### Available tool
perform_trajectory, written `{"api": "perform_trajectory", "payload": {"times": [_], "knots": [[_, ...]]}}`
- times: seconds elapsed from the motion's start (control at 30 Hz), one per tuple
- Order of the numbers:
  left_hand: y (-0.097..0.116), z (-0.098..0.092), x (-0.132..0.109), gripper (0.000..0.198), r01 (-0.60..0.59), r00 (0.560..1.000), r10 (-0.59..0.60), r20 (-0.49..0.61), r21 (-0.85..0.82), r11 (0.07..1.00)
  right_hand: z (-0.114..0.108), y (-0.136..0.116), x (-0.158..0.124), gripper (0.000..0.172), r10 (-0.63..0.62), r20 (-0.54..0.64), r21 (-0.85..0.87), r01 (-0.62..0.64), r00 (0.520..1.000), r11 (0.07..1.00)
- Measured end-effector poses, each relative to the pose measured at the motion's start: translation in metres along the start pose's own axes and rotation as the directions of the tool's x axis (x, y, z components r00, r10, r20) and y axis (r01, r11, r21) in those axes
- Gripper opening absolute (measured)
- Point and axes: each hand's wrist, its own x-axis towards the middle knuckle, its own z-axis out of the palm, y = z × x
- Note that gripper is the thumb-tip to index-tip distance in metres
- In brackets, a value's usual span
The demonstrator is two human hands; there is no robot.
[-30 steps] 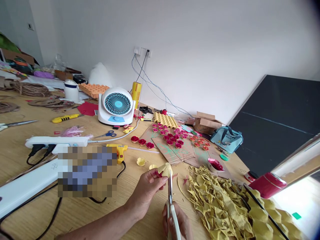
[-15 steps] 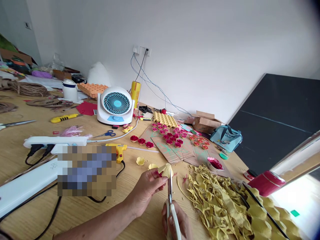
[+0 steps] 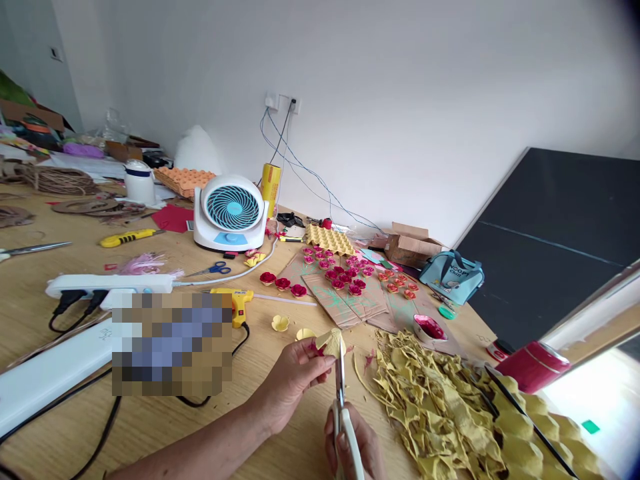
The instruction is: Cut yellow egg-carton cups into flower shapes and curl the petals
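My left hand (image 3: 293, 380) pinches a small yellow egg-carton piece (image 3: 332, 342) with a red underside, held just above the wooden table (image 3: 165, 427). My right hand (image 3: 357, 443) grips white-handled scissors (image 3: 341, 400) at the bottom edge, blades pointing up into the yellow piece. To the right lies a heap of yellow carton scraps (image 3: 440, 407). Two small yellow cut flowers (image 3: 281, 323) rest on the table just beyond my left hand.
A yellow glue gun (image 3: 236, 303), a white power strip (image 3: 107, 285), a blue-and-white fan (image 3: 231, 212), and red paper roses on cardboard (image 3: 345, 283) fill the far side. A red paint bowl (image 3: 429, 329), a red can (image 3: 533, 365) and a blue bag (image 3: 453, 275) stand right.
Almost nothing differs; the view shifted slightly, and both hands stay with the scissors at the yellow piece.
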Motion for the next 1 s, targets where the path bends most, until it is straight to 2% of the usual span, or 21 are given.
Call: {"api": "perform_trajectory", "payload": {"times": [0.33,0.53,1.0], "knots": [[0.0,0.0,0.001,0.022,-0.009,1.0,0.01,-0.022,0.045,0.999,0.001,-0.003,0.0,0.053,0.028,-0.006,-0.047,-0.028,1.0,0.999],[-0.003,-0.002,0.0,0.021,-0.004,1.0,0.004,0.002,0.006,1.0,0.001,-0.009,0.001,0.053,0.04,0.011,-0.026,-0.04,0.999,0.999],[-0.003,0.0,-0.001,0.021,0.016,1.0,-0.016,0.009,-0.051,0.999,0.001,-0.004,0.001,0.053,0.023,-0.013,-0.042,-0.023,1.0,0.999]]}}
